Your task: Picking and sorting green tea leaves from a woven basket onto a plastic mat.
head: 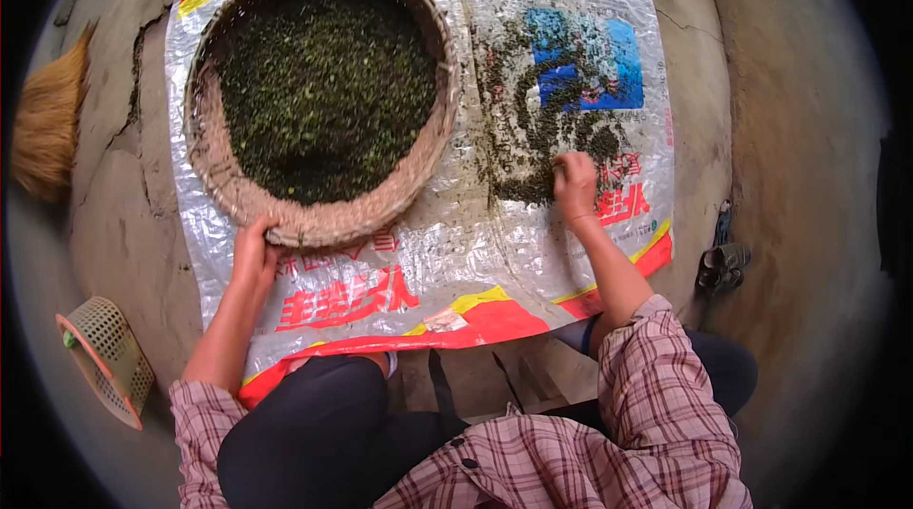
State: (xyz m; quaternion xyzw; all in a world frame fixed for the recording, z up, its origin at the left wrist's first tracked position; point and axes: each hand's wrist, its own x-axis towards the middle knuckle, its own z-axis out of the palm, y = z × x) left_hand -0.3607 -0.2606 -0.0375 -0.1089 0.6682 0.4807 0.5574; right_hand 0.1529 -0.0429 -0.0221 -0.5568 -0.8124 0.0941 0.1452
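Observation:
A round woven bamboo basket (349, 222) holds a broad bed of dark, crumbled green leaves (328, 95). My left hand (254, 246) grips its near rim, thumb over the top edge and fingers underneath. Beneath the basket lies a flattened, shiny woven plastic sack (456, 281) with red and yellow bands. On the sack's right half, small dark grains or leaf bits (524, 190) are strewn in loose streaks and patches. Over the near edge of these bits is my right hand (576, 184), its fingers curled; whether anything is pinched between them is hidden.
At the far left is a straw broom head (50, 124). A perforated plastic basket (118, 345) tips on its side at lower left, with something green at its rim. Dark shoes (722, 268) sit to the right. Cracks (135, 81) run through the concrete floor.

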